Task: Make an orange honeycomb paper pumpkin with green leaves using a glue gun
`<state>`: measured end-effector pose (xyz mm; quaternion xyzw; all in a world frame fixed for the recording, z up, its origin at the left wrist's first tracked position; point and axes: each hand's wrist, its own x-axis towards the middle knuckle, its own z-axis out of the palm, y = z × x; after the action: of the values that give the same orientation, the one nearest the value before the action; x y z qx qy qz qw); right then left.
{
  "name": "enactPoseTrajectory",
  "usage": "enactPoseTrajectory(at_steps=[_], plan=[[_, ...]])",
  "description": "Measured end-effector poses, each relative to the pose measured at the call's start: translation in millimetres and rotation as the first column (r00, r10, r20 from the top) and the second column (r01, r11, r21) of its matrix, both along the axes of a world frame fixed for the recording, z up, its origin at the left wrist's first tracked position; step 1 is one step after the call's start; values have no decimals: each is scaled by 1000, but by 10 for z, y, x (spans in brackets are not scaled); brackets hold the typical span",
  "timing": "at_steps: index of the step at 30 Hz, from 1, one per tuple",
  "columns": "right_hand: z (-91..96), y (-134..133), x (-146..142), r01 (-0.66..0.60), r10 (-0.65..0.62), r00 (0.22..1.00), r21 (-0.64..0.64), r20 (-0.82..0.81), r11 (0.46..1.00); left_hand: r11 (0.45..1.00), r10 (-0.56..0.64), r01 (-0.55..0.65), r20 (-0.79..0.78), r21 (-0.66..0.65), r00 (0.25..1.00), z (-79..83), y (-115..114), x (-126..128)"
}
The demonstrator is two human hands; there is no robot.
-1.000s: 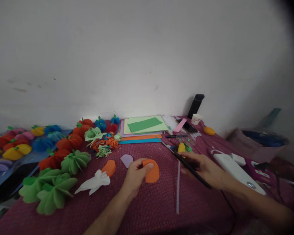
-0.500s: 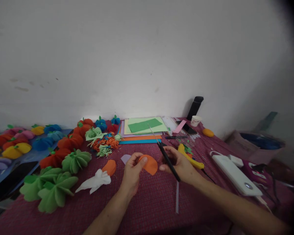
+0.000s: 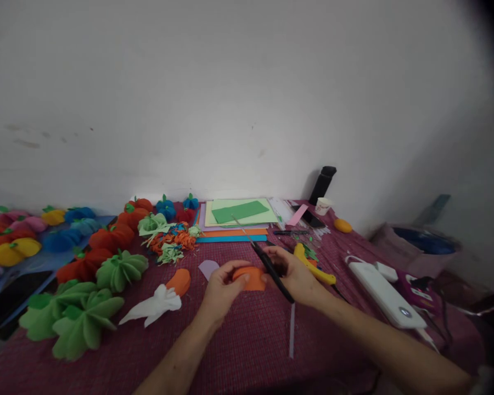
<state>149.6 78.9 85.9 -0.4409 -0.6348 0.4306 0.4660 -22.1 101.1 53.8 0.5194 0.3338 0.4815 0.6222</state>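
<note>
My left hand (image 3: 226,285) is closed, thumb and fingers pinching an orange felt piece (image 3: 253,280) with a rounded edge, held just above the cloth. My right hand (image 3: 290,274) grips a long black-handled tool (image 3: 274,271) with a thin metal end pointing up and away; its exact kind is unclear. The thumb of that hand meets the right edge of the orange felt. Left of my hands lie a lilac felt piece (image 3: 208,269), more orange felt pieces (image 3: 180,281) and a crumpled white tissue (image 3: 154,306). A yellow glue gun (image 3: 313,266) rests beyond my right hand.
Felt pumpkins (image 3: 111,236) in several colours crowd the left, beside a scrap pile (image 3: 175,241). Stacked felt sheets (image 3: 241,211) lie at the back. A white power bank (image 3: 385,296), paper cup (image 3: 323,206), black bottle (image 3: 322,185) and phone (image 3: 313,219) are on the right.
The orange felt has turned from a broad face to a flatter, narrower view, and my right thumb has come against it. The black-handled tool has shifted slightly left.
</note>
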Motion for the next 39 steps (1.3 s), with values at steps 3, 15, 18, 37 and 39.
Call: enactPoseTrajectory(at_steps=[3, 15, 18, 37, 39], plan=[[14, -17, 36, -41, 41, 998, -16, -45, 999, 999, -21, 27, -132, 45, 991, 16, 6, -4], [50, -62, 412, -381, -56, 477, -264, -877, 886, 985, 6, 22, 163, -171, 987, 21, 31, -17], [-10, -92, 410, -394, -49, 433, -237, -900, 888, 984, -4, 34, 167, -178, 986, -9, 32, -16], [29, -198, 385, -408, 136, 376, -32, -916, 912, 968, -245, 246, -28, 54, 969, 18, -114, -65], [11, -215, 346, -420, 134, 333, -19, -933, 907, 936, -299, 322, -160, 145, 941, 81, -195, -72]])
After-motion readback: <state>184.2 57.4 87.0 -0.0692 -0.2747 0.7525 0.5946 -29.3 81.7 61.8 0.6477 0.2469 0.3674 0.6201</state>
